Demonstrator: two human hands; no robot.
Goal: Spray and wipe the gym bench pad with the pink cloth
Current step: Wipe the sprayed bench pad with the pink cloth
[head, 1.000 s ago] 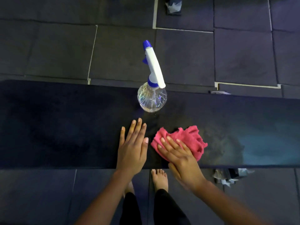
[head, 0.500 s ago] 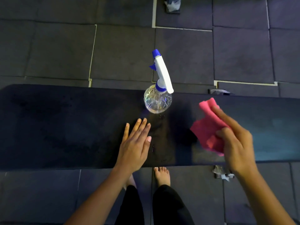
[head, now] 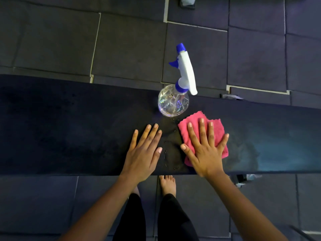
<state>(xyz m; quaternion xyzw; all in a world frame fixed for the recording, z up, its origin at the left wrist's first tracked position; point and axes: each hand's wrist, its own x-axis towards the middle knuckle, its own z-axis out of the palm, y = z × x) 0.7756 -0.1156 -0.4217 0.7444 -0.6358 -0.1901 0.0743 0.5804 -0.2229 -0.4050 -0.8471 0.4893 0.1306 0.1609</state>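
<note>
Sprayed already, judging by droplets near the upright spray bottle. Pressing pink cloth flat on the worktop under spread right hand, with left hand flat beside it, empty. Much wiping likely left.

The dark pad runs left to right under both my hands. My left hand lies flat on bare pad, fingers straight. My right hand presses flat on the cloth, which is folded square on the pad and reaches past my fingertips. The bottle stands upright on the pad near its far edge, just beyond the gap between my two sets of fingertips. Small drops glint on the pad between my thumbs.
</note>
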